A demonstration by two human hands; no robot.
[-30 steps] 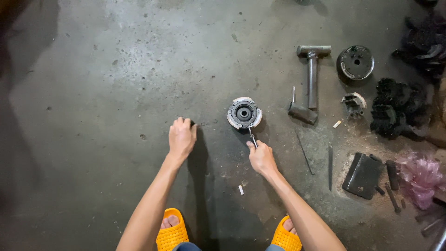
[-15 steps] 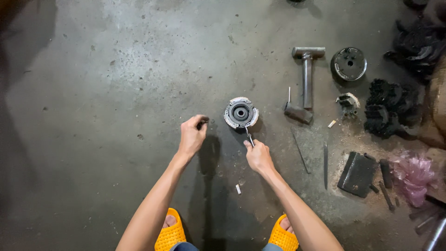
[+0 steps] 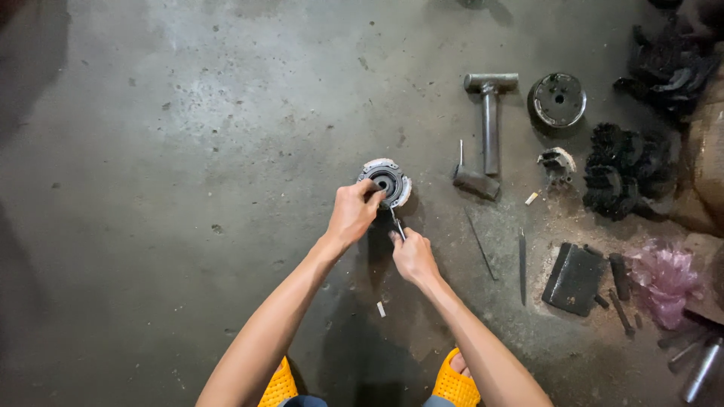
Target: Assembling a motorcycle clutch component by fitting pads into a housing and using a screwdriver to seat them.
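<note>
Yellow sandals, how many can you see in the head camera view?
2. The left yellow sandal is at the bottom edge under the left forearm; the right yellow sandal is at the bottom edge beside the right forearm. Both are cut off by the frame.

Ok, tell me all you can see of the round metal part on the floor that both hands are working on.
The round grey metal disc-shaped part lies flat on the stained concrete floor, with a dark central hub and hole and a pale, worn outer rim in segments. The left hand rests its fingers on the near left edge. The right hand holds a thin metal tool whose tip meets the lower right rim. A grey T-shaped metal tool lies apart to the right.
</note>
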